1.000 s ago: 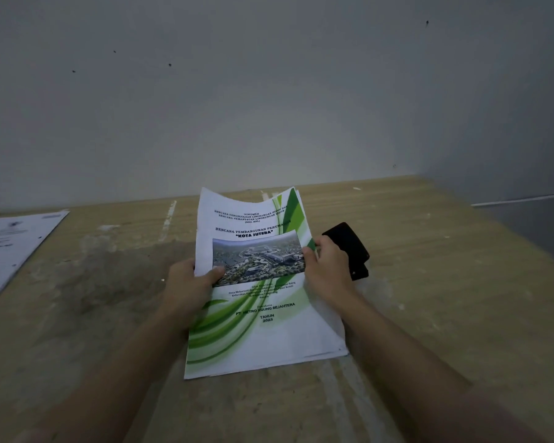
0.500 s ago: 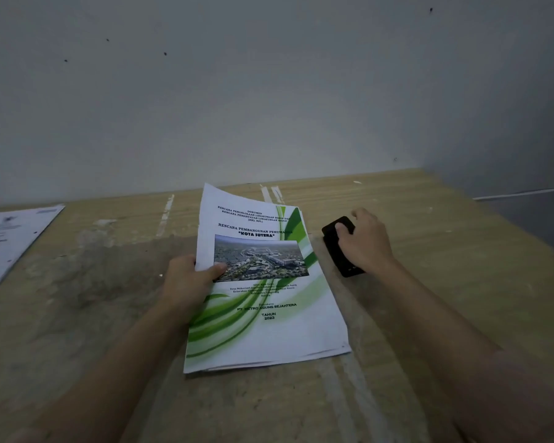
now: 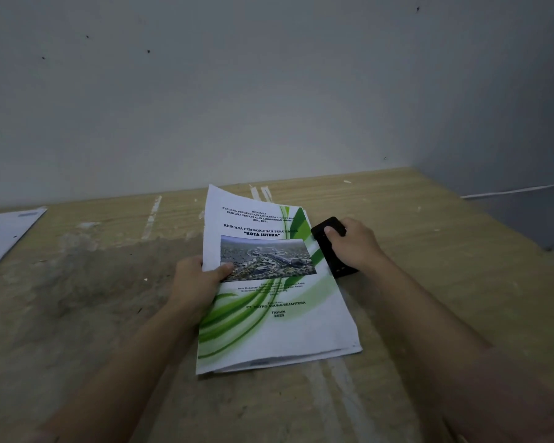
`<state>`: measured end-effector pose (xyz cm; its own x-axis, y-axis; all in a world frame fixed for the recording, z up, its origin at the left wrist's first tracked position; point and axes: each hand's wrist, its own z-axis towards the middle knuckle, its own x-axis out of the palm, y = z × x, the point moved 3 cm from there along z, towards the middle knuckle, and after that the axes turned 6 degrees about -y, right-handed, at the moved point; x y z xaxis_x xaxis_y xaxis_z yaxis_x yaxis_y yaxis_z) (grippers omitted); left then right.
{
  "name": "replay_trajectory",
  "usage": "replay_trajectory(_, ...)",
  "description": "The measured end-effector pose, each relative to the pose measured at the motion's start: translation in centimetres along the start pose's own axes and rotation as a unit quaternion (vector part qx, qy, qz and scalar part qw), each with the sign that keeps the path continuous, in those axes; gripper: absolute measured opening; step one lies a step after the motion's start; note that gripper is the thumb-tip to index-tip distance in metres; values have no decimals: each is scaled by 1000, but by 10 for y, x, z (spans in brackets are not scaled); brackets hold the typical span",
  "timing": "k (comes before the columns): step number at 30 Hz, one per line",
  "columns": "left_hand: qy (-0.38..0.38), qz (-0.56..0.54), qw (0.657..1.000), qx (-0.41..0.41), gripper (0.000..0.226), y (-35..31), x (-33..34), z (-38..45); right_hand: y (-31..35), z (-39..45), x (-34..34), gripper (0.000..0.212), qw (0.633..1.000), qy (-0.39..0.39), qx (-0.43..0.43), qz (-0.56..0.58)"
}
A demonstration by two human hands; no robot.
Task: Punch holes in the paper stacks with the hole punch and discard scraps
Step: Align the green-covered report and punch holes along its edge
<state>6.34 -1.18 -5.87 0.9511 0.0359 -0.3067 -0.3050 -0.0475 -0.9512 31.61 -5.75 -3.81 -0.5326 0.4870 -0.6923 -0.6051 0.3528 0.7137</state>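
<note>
A paper stack [image 3: 279,327] with a white and green cover and an aerial photo lies on the wooden table [image 3: 93,298] in front of me. My left hand [image 3: 195,279] grips its left edge, thumb on the cover, and that side is lifted a little. A black hole punch [image 3: 331,251] sits against the stack's right edge. My right hand [image 3: 355,244] is curled over the punch and holds it; my fingers hide much of its top.
Another sheet of printed paper [image 3: 4,235] lies at the table's far left edge. A grey wall [image 3: 269,91] rises right behind the table. The table's right edge [image 3: 493,225] drops off toward a darker floor.
My right hand left the stack's right edge, moved to the hole punch and took hold of it. The punch now sits closer against the paper. My left hand kept its grip.
</note>
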Motion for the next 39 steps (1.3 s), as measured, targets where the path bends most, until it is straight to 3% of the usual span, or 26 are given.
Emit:
replay_trajectory(18,32,51,997,50,18,-13,12,-12,0,6,-4,34,997,72,17,-7)
replay_trajectory(23,38,61,996,57,16,-8,13,-9,5,30,-10,31,991,31,71,106)
replay_trajectory(27,45,50,997,49,17,-4,13,-6,10,41,1,52,981,76,93,150)
replay_trajectory(32,56,53,996,40,14,-4,15,-1,6,51,4,38,973,78,113,184)
replay_trajectory(39,72,42,996,28,16,-4,19,3,9,48,1,42,969,114,118,187)
